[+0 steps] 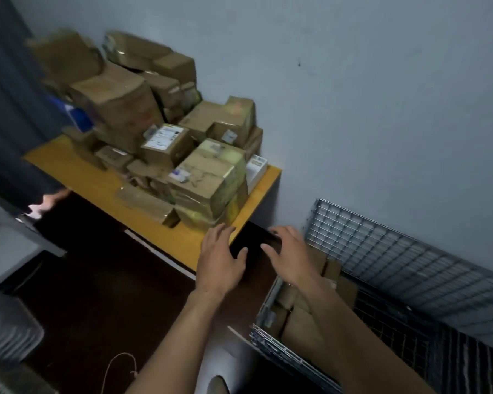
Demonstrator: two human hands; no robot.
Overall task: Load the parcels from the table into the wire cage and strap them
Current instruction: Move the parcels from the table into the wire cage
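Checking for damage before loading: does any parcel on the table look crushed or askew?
Yes. The large brown box looks dented and tilted; blur hides finer damage. The taped stack at the table corner sits square.

Brown cardboard parcels (160,132) on a yellow table (77,174), silver wire cage (382,243), perhaps pale-blue wall (382,95).

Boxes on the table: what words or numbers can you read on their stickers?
No text can be read.
Label on the middle box: too blurred.
Sticker on the front box: too blurred.
White box: print too blurred.
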